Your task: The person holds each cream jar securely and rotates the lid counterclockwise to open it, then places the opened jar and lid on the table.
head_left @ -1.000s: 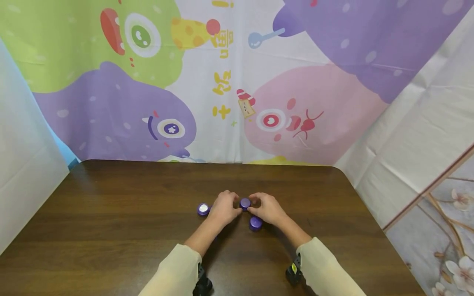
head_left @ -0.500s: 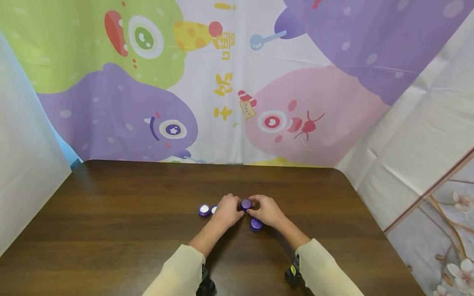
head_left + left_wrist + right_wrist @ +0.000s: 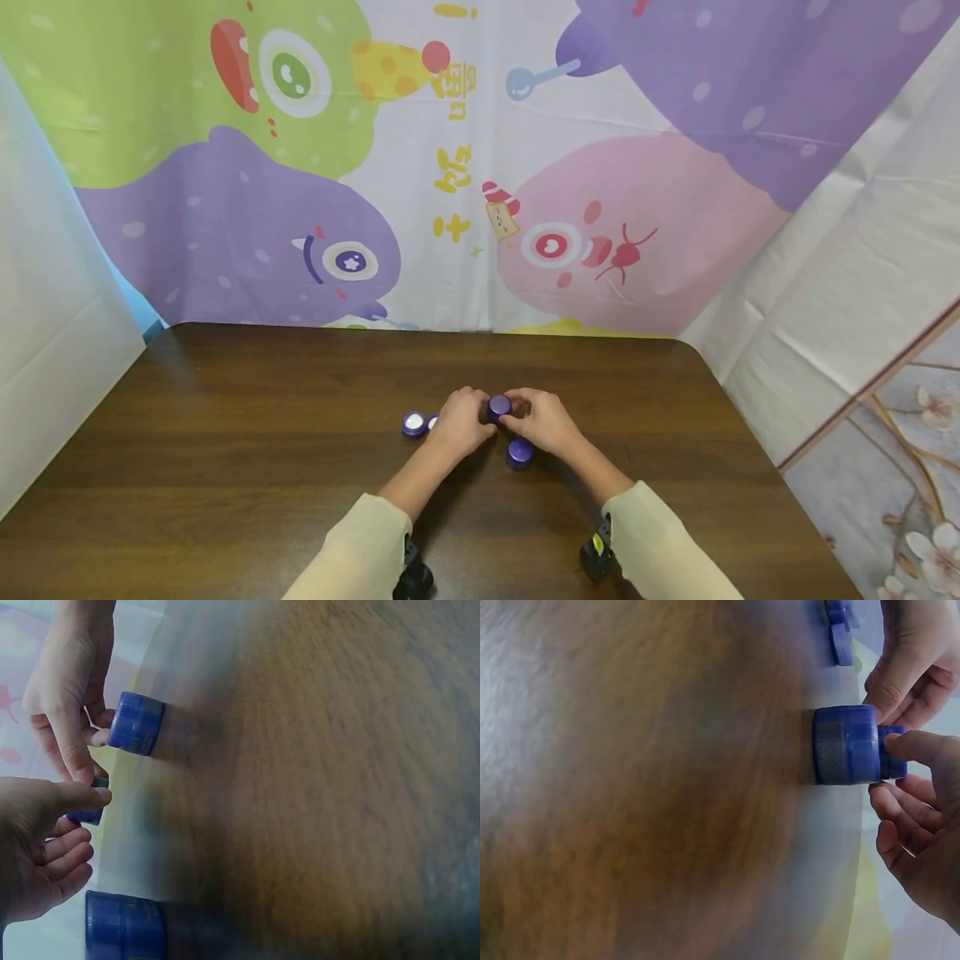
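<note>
Purple jar (image 3: 498, 407) sits mid-surface, pinched between left hand (image 3: 459, 423) and right hand (image 3: 546, 422), both clamped on it. Counted in head view: nearest, one closed jar (image 3: 519, 452) just under the right hand; then the held one; one open jar (image 3: 413, 423) left of the left hand, with a small piece (image 3: 432, 422) beside it. Right wrist view alone shows the held jar's grey label band (image 3: 831, 744), text unreadable. Brown surface (image 3: 225, 467); cartoon backdrop (image 3: 450, 167) behind carries yellow characters, not legible.
</note>
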`<state>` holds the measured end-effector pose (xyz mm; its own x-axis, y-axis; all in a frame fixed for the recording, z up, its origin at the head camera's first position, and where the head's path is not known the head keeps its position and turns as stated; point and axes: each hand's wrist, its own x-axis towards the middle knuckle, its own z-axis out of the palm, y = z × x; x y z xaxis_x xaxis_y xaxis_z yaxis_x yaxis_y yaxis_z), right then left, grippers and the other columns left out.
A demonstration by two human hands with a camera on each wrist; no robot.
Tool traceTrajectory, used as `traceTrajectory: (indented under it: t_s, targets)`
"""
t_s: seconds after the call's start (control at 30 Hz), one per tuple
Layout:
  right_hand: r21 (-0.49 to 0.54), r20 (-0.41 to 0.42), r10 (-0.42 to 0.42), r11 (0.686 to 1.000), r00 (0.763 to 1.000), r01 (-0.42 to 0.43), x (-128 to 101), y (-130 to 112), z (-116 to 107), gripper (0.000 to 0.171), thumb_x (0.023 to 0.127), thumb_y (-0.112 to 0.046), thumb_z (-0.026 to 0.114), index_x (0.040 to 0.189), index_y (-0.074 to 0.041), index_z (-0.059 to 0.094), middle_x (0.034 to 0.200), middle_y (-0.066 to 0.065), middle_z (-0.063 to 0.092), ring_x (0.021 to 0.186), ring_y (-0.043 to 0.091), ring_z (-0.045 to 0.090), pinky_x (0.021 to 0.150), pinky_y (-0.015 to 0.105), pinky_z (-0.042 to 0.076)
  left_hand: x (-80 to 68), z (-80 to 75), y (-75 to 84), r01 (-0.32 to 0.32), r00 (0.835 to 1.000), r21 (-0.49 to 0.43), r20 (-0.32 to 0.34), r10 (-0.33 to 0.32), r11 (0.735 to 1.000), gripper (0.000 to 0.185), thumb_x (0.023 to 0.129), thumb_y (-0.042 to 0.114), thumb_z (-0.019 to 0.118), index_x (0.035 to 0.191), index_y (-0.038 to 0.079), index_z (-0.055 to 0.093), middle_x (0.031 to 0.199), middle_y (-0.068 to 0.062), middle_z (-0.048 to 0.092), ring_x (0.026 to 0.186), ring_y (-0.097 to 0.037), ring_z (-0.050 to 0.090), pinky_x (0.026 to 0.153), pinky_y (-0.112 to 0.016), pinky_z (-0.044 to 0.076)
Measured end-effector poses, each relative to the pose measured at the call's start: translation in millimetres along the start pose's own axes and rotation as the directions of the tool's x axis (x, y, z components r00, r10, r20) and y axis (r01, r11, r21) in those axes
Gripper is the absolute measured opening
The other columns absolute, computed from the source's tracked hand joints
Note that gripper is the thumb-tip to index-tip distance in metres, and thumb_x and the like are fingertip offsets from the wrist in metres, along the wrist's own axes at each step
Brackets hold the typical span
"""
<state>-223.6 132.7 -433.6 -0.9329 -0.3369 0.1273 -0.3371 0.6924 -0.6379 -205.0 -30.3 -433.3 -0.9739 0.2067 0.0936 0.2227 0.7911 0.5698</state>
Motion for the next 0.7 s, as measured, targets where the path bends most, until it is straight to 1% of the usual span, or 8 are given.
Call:
traceTrajectory:
  t_s: [0.17, 0.27, 0.37, 0.53, 0.6, 0.7]
  targets:
    - [0.054, -0.008, 0.016, 0.998, 1.000, -0.016, -1.1, -3.7, -3.6, 0.033, 0.078, -0.017, 0.075, 0.106, -0.003, 0.066, 0.090, 0.009, 0.070, 0.062, 0.010, 0.054, 0.056, 0.021, 0.045, -3.1, -6.0, 2.2, 0.004, 1.000, -0.029, 0.002, -0.004, 1.000, 0.044, 0.074, 0.016, 0.078, 0.111, -0.001, 0.061, 0.095, -0.010, 0.059, 0.091, -0.024, 0.055, 0.081, -0.036, 0.049]
    - [0.093, -0.014, 0.026, 0.995, 1.000, -0.024, -1.5, -6.6, -5.0, 0.033, 0.078, -0.018, 0.075, 0.106, -0.003, 0.066, 0.090, 0.008, 0.070, 0.064, 0.011, 0.056, 0.057, 0.022, 0.047, -6.0, -9.5, 3.1, -0.005, 1.000, -0.050, -0.021, 0.004, 0.999, 0.046, 0.074, 0.017, 0.078, 0.112, -0.001, 0.060, 0.096, -0.011, 0.060, 0.090, -0.023, 0.055, 0.081, -0.037, 0.049]
    - [0.104, -0.018, 0.015, 0.994, 1.000, -0.013, -0.9, -10.8, -7.2, 0.032, 0.078, -0.019, 0.075, 0.106, -0.004, 0.067, 0.089, 0.008, 0.071, 0.064, 0.010, 0.056, 0.057, 0.021, 0.047, -7.7, -11.2, 2.5, -0.018, 0.998, -0.072, -0.057, 0.014, 0.997, 0.046, 0.073, 0.020, 0.079, 0.111, 0.000, 0.061, 0.097, -0.012, 0.061, 0.089, -0.022, 0.055, 0.080, -0.036, 0.049]
    - [0.114, -0.008, -0.003, 0.993, 1.000, 0.004, 0.0, -17.2, -11.6, 0.031, 0.079, -0.019, 0.075, 0.105, -0.004, 0.067, 0.087, 0.007, 0.071, 0.064, 0.012, 0.056, 0.056, 0.021, 0.045, -9.3, -11.2, 0.9, -0.051, 0.990, -0.116, -0.134, 0.035, 0.992, 0.044, 0.073, 0.023, 0.080, 0.105, -0.001, 0.062, 0.095, -0.014, 0.061, 0.085, -0.021, 0.055, 0.077, -0.035, 0.049]
    - [0.121, 0.000, 0.003, 0.993, 1.000, -0.003, -0.6, -18.6, -12.4, 0.031, 0.079, -0.019, 0.074, 0.105, -0.004, 0.067, 0.088, 0.007, 0.071, 0.064, 0.012, 0.056, 0.056, 0.021, 0.046, -10.3, -10.9, 0.2, -0.069, 0.986, -0.115, -0.159, 0.050, 0.991, 0.042, 0.073, 0.024, 0.080, 0.103, -0.001, 0.063, 0.092, -0.013, 0.061, 0.084, -0.021, 0.055, 0.075, -0.034, 0.049]
    - [0.133, 0.019, 0.015, 0.991, 1.000, -0.017, -1.6, -20.6, -12.6, 0.032, 0.080, -0.021, 0.074, 0.106, -0.004, 0.067, 0.088, 0.006, 0.070, 0.065, 0.010, 0.057, 0.057, 0.021, 0.047, -12.3, -10.1, -1.1, -0.072, 0.982, -0.112, -0.181, 0.051, 0.991, 0.039, 0.074, 0.025, 0.079, 0.101, 0.000, 0.063, 0.091, -0.010, 0.060, 0.083, -0.020, 0.056, 0.076, -0.033, 0.050]
